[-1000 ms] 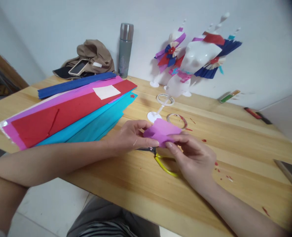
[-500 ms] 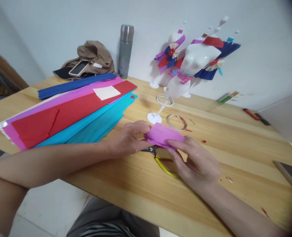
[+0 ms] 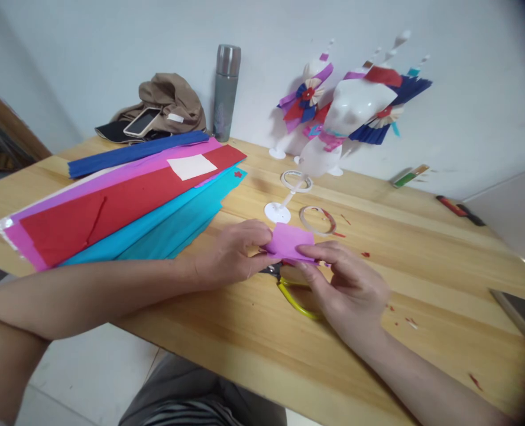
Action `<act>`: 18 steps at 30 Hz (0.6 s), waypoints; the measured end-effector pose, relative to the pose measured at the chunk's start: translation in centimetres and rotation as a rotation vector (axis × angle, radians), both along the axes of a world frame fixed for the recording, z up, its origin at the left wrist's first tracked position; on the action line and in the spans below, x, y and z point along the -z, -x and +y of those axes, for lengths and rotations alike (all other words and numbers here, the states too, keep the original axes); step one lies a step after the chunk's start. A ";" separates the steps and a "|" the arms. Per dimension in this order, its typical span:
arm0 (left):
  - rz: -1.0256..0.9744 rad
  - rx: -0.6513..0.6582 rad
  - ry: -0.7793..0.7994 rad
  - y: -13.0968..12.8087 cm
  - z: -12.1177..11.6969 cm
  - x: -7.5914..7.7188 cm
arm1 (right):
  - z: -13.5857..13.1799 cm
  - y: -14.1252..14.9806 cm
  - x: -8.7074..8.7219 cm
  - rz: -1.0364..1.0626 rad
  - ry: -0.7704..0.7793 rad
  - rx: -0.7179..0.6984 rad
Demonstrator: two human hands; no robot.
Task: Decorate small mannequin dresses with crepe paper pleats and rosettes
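A small piece of pinkish-purple crepe paper [image 3: 291, 239] is stretched between my two hands above the table. My left hand [image 3: 236, 251] pinches its left end between thumb and curled fingers. On the right side, the thumb and fingers of my right hand [image 3: 349, 284] grip its lower right edge, where the paper looks folded over. Beneath the paper lies a pair of scissors [image 3: 300, 305] with yellow handles, partly covered by my right hand and the paper. Just behind my hands stands the round white base [image 3: 277, 213] of a mannequin head [image 3: 355, 109] decorated with paper fans.
Crepe paper sheets [image 3: 125, 207] in several colours lie at the left. A phone [image 3: 142, 122] rests by a brown cloth bundle [image 3: 169, 97], near a flask [image 3: 227, 94]. Two tape rolls [image 3: 318, 220] lie behind my hands. A utility knife [image 3: 460, 210] is at the far right.
My right hand has slid a little left along the paper, closer to my left hand. Less of the paper's width shows between them.
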State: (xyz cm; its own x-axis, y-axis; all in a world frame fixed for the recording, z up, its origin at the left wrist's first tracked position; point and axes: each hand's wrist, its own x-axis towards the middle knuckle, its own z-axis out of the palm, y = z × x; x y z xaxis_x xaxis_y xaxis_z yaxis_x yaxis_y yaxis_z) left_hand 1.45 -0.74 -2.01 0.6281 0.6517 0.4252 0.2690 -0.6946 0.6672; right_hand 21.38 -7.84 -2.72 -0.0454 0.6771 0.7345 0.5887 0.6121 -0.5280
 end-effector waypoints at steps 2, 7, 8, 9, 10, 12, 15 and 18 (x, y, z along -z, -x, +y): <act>-0.019 0.018 0.031 0.1 -0.1 0.0 | 0.0 0.1 0.0 0.017 0.018 -0.008; -0.141 -0.005 0.066 0.1 0.3 0.5 | 0.1 0.0 -0.2 0.040 0.030 -0.042; -0.174 0.002 0.010 0.1 0.5 0.7 | 0.1 0.0 -0.2 0.050 0.032 -0.047; -0.198 0.011 -0.055 0.1 0.7 0.8 | 0.1 0.0 -0.3 0.059 0.037 -0.050; -0.211 0.019 -0.119 0.2 0.9 1.0 | 0.1 0.0 -0.3 0.065 0.043 -0.055; -0.208 0.033 -0.194 0.2 1.3 1.2 | 0.1 0.0 -0.3 0.070 0.056 -0.062; -0.171 0.067 -0.144 0.3 1.3 0.9 | 0.1 0.0 -0.2 0.071 0.074 -0.072; -0.192 0.113 0.076 0.2 0.9 0.3 | 0.2 0.0 -0.3 0.075 0.131 -0.072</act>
